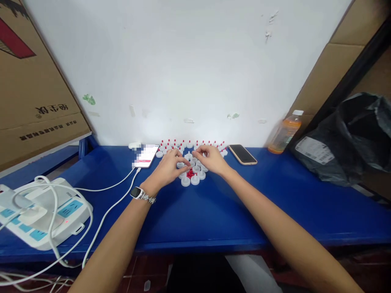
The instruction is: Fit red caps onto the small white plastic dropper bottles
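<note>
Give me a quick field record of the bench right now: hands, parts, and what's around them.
left hand: over white caps, watch on wrist, grip unclear
right hand: fingertips among the caps, grip unclear
red pieces: small pile between caps
finished row: red-tipped caps by wall
phones: white phone charging, dark phone
bottle: orange drink, right
power strip: left

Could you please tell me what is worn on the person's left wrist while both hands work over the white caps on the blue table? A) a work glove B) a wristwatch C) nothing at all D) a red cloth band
B: a wristwatch with a metal band sits on the left wrist, just behind the left hand.
</note>
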`<state>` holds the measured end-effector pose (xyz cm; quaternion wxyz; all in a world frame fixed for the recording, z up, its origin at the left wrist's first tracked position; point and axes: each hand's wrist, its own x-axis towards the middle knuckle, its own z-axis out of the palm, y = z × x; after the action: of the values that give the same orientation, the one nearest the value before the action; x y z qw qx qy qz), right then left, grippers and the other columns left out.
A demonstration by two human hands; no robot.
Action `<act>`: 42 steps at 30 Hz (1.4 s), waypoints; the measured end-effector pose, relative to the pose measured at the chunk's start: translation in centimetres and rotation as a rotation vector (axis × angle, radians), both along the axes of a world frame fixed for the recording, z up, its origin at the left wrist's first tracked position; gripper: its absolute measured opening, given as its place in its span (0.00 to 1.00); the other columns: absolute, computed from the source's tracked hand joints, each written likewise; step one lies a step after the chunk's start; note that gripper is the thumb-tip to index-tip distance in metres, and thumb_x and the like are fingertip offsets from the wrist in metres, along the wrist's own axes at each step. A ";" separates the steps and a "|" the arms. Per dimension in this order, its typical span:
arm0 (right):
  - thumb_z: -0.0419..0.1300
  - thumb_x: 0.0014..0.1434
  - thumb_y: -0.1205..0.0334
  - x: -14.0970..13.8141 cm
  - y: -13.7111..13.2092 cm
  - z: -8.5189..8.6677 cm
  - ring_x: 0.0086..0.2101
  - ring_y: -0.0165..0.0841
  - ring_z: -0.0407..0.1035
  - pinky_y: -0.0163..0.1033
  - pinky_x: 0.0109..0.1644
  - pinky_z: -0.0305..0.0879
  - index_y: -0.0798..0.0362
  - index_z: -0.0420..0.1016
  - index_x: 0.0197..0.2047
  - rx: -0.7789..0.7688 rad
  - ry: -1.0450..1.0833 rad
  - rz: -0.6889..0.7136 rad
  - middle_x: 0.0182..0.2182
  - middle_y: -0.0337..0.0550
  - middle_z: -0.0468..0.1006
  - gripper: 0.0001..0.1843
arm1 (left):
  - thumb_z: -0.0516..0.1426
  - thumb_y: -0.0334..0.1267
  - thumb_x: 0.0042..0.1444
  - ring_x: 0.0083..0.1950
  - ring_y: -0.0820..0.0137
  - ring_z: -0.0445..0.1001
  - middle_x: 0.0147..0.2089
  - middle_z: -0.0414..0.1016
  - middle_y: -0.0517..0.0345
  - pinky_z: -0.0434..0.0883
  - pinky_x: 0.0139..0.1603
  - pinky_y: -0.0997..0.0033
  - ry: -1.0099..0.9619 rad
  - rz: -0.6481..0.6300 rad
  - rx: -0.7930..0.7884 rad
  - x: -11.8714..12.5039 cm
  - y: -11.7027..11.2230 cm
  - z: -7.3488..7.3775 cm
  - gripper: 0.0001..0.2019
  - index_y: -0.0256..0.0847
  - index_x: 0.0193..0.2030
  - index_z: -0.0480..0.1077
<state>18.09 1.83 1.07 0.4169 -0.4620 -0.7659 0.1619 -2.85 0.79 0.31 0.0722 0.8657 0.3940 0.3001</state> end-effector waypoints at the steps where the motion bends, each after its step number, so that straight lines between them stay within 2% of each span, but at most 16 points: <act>1: 0.58 0.60 0.55 0.2 0.1 -0.1 0.29 0.30 0.66 0.36 0.36 0.58 0.54 0.75 0.28 -0.008 0.000 -0.007 0.25 0.38 0.76 0.14 | 0.59 0.48 0.61 0.46 0.63 0.67 0.42 0.65 0.55 0.66 0.51 0.60 0.019 -0.010 -0.006 0.2 0.0 -0.1 0.11 0.48 0.41 0.80; 3: 0.58 0.60 0.55 0.4 0.3 -0.4 0.28 0.30 0.65 0.36 0.36 0.58 0.54 0.75 0.27 -0.011 -0.013 -0.015 0.24 0.37 0.76 0.14 | 0.57 0.47 0.63 0.47 0.63 0.67 0.42 0.66 0.55 0.66 0.51 0.60 0.028 0.010 0.002 0.1 0.0 -0.3 0.11 0.48 0.43 0.79; 6: 0.58 0.60 0.56 0.5 0.5 -0.8 0.28 0.30 0.66 0.36 0.36 0.58 0.54 0.75 0.28 -0.001 -0.044 -0.030 0.25 0.38 0.77 0.13 | 0.57 0.46 0.63 0.47 0.62 0.68 0.42 0.67 0.53 0.66 0.51 0.59 0.013 0.121 0.024 -1.2 0.2 -0.2 0.12 0.45 0.44 0.78; 10: 0.59 0.58 0.59 0.7 0.8 -1.3 0.31 0.32 0.69 0.37 0.38 0.59 0.53 0.76 0.29 0.011 -0.098 -0.066 0.28 0.39 0.80 0.10 | 0.59 0.47 0.59 0.41 0.63 0.71 0.41 0.69 0.52 0.69 0.44 0.61 0.020 0.266 -0.074 -2.9 0.3 -0.1 0.13 0.41 0.44 0.76; 14: 0.59 0.58 0.59 0.6 1.1 -1.8 0.31 0.33 0.70 0.38 0.39 0.59 0.53 0.77 0.29 -0.009 -0.111 -0.103 0.29 0.40 0.80 0.10 | 0.57 0.42 0.59 0.35 0.67 0.72 0.35 0.74 0.54 0.70 0.38 0.65 -0.009 0.205 -0.264 -2.9 0.2 -0.4 0.09 0.39 0.36 0.75; 18: 0.58 0.59 0.58 -0.1 1.9 -1.7 0.31 0.33 0.69 0.39 0.41 0.59 0.53 0.77 0.29 -0.004 -0.122 -0.115 0.29 0.40 0.80 0.11 | 0.57 0.43 0.58 0.33 0.68 0.74 0.33 0.77 0.54 0.71 0.35 0.68 -0.101 0.103 -0.381 -2.2 -0.3 -0.2 0.10 0.39 0.37 0.74; 21: 0.57 0.59 0.57 -1.5 3.5 -1.1 0.37 0.37 0.69 0.43 0.47 0.57 0.51 0.79 0.32 0.035 -0.233 -0.125 0.32 0.41 0.80 0.11 | 0.58 0.46 0.57 0.34 0.67 0.75 0.34 0.78 0.54 0.71 0.35 0.68 -0.116 0.109 -0.370 -2.2 -0.5 0.1 0.13 0.39 0.41 0.75; 25: 0.59 0.58 0.53 -4.2 6.5 -0.4 0.46 0.46 0.66 0.51 0.53 0.54 0.51 0.81 0.37 0.015 -0.459 -0.200 0.37 0.49 0.80 0.13 | 0.56 0.44 0.58 0.34 0.67 0.74 0.34 0.78 0.55 0.69 0.35 0.67 -0.086 0.212 -0.268 -2.8 -0.5 0.5 0.12 0.40 0.41 0.75; 28: 0.62 0.56 0.52 -6.0 8.3 -0.5 0.49 0.48 0.65 0.53 0.54 0.52 0.52 0.82 0.35 -0.052 -0.564 -0.210 0.40 0.53 0.80 0.13 | 0.54 0.42 0.59 0.35 0.66 0.74 0.34 0.78 0.54 0.69 0.36 0.67 -0.083 0.221 -0.229 -3.0 -0.5 0.6 0.11 0.39 0.39 0.75; 31: 0.62 0.57 0.55 -7.0 9.1 -0.6 0.49 0.48 0.65 0.53 0.55 0.52 0.51 0.82 0.35 -0.092 -0.569 -0.216 0.40 0.52 0.80 0.10 | 0.53 0.43 0.61 0.35 0.66 0.74 0.35 0.78 0.54 0.69 0.37 0.67 -0.076 0.201 -0.227 -2.9 -0.5 0.6 0.11 0.40 0.38 0.74; 33: 0.60 0.58 0.56 -6.9 8.8 -0.5 0.50 0.48 0.65 0.53 0.55 0.53 0.51 0.81 0.37 -0.076 -0.516 -0.235 0.41 0.51 0.79 0.10 | 0.53 0.43 0.62 0.37 0.65 0.74 0.36 0.78 0.54 0.69 0.39 0.66 -0.070 0.188 -0.196 -2.7 -0.5 0.6 0.12 0.40 0.38 0.74; 36: 0.57 0.61 0.58 -5.5 6.9 0.1 0.48 0.44 0.68 0.49 0.53 0.57 0.52 0.77 0.41 0.024 -0.345 -0.214 0.43 0.50 0.79 0.11 | 0.50 0.42 0.65 0.44 0.64 0.73 0.40 0.76 0.53 0.69 0.47 0.63 -0.112 0.196 -0.021 -2.0 -0.7 0.6 0.11 0.41 0.39 0.72; 39: 0.53 0.63 0.61 -3.4 3.3 0.5 0.39 0.36 0.72 0.40 0.44 0.63 0.52 0.72 0.45 0.090 -0.119 -0.027 0.38 0.44 0.79 0.10 | 0.49 0.42 0.68 0.49 0.64 0.70 0.44 0.73 0.53 0.67 0.52 0.63 -0.194 0.211 0.105 -0.4 -1.2 0.6 0.10 0.42 0.43 0.68; 42: 0.55 0.62 0.61 -1.7 -0.5 0.3 0.34 0.33 0.71 0.37 0.40 0.64 0.51 0.72 0.43 0.085 -0.012 0.119 0.36 0.40 0.79 0.08 | 0.49 0.46 0.68 0.48 0.63 0.69 0.44 0.71 0.52 0.67 0.48 0.63 -0.159 0.201 0.105 1.4 -1.9 0.8 0.11 0.42 0.43 0.65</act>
<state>16.35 1.28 1.40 0.4209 -0.3984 -0.8008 0.1511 -1.46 -1.15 1.09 0.0275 0.7978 0.4557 0.3937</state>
